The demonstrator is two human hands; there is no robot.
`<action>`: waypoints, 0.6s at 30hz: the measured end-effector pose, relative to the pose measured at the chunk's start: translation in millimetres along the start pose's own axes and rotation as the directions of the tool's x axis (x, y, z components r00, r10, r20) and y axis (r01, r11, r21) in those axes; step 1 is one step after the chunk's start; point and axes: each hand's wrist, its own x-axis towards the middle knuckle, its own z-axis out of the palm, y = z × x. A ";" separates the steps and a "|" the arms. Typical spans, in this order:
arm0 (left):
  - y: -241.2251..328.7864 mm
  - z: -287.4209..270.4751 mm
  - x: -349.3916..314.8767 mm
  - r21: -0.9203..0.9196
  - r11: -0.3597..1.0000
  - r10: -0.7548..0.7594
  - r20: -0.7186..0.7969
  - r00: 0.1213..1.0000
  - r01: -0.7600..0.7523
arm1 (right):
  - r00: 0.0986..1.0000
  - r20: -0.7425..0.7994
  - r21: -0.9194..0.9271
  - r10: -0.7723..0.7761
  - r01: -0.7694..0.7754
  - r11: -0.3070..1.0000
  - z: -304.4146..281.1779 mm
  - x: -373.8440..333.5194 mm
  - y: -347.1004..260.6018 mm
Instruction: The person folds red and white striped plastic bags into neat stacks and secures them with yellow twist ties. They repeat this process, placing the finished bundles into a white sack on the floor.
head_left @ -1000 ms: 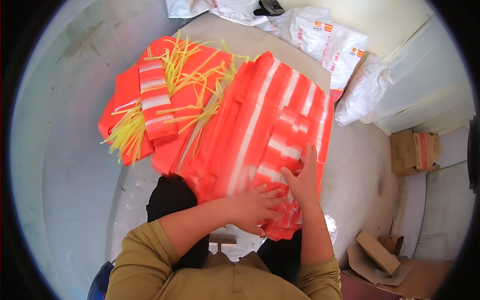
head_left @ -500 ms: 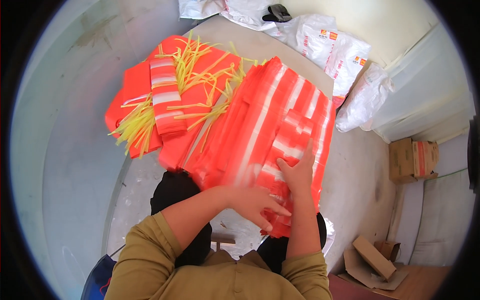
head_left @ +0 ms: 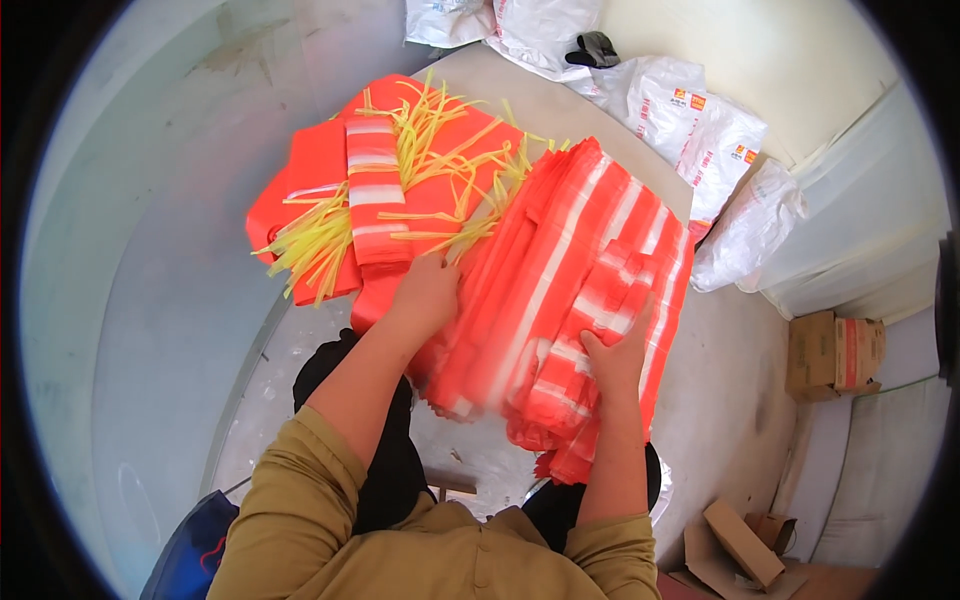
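A thick stack of orange-red plastic sheets or bags with white stripes point(head_left: 545, 270) lies slanted in front of me, its near edge over my lap. On its right part sits a narrow folded striped bundle point(head_left: 602, 300). My right hand point(head_left: 620, 365) rests against this bundle, thumb and forefinger spread; its other fingers are mostly hidden. My left hand point(head_left: 428, 292) is closed at the stack's left side, close to loose yellow strips point(head_left: 470, 235); what its fingers pinch is hidden. Further left, more folded orange-red pieces point(head_left: 310, 165) lie under yellow strips.
White printed sacks point(head_left: 650, 95) line the table's far edge, with a dark grey object point(head_left: 592, 50) among them. A cardboard box point(head_left: 832, 355) stands at right. Opened cardboard point(head_left: 740, 545) lies at lower right, a blue item point(head_left: 195, 545) at lower left.
My left hand has moved from the stack's near edge up and left toward the yellow strips, and its fingers have closed. My right hand stays by the folded bundle. The view has shifted slightly.
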 end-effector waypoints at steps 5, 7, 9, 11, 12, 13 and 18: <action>-6.0 -0.3 5.1 0.039 0.999 -0.030 0.122 0.992 0.026 | 0.996 0.034 0.196 0.081 -0.086 0.977 -9.9 4.8 13.6; -4.9 -5.4 12.7 0.067 0.996 -0.065 0.190 0.980 0.053 | 0.988 0.049 0.320 0.146 -0.154 0.935 -15.8 0.3 13.0; 4.9 -13.6 18.0 -0.203 0.974 -0.098 0.013 0.995 0.099 | 0.985 0.071 0.473 0.154 -0.170 0.865 -20.8 4.5 38.7; 17.5 -19.5 20.4 -0.516 0.854 -0.107 -0.042 0.993 0.071 | 0.978 0.112 0.620 0.175 -0.206 0.757 -26.5 8.6 58.0; 25.1 -22.5 18.2 -0.674 0.737 -0.081 -0.020 0.996 0.047 | 0.972 0.145 0.690 0.185 -0.233 0.685 -29.9 10.5 66.0; 33.2 -25.1 13.7 -0.805 0.592 -0.053 0.002 0.999 0.033 | 0.964 0.180 0.752 0.195 -0.262 0.605 -32.5 9.8 71.4; 102.7 -15.0 -21.0 -0.819 0.272 0.333 0.573 0.749 0.506 | 0.925 0.357 0.860 0.126 -0.379 0.343 -33.0 -5.9 49.7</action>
